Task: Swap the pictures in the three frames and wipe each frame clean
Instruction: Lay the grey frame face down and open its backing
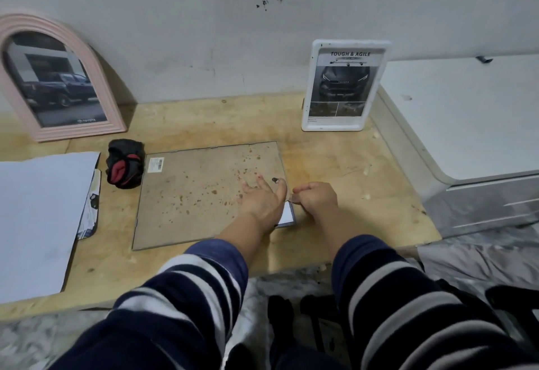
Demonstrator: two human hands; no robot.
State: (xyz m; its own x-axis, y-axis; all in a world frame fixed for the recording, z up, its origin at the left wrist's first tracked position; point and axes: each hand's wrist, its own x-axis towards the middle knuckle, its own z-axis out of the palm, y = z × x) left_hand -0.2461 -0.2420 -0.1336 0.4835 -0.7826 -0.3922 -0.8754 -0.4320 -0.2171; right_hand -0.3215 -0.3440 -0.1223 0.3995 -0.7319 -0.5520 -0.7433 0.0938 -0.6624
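Observation:
A large frame lies face down on the wooden table, its spotted brown backing board up. My left hand presses flat on the board near its right edge. My right hand is curled at that edge and pinches a small tab of the frame. A white sheet corner shows under the board between my hands. A pink arched frame with a truck picture leans on the wall at the left. A white frame with a car leaflet stands at the right.
A black and red cloth sits bunched left of the large frame. White paper covers printed pictures at the table's left. A white appliance borders the table on the right. The table's front edge runs under my forearms.

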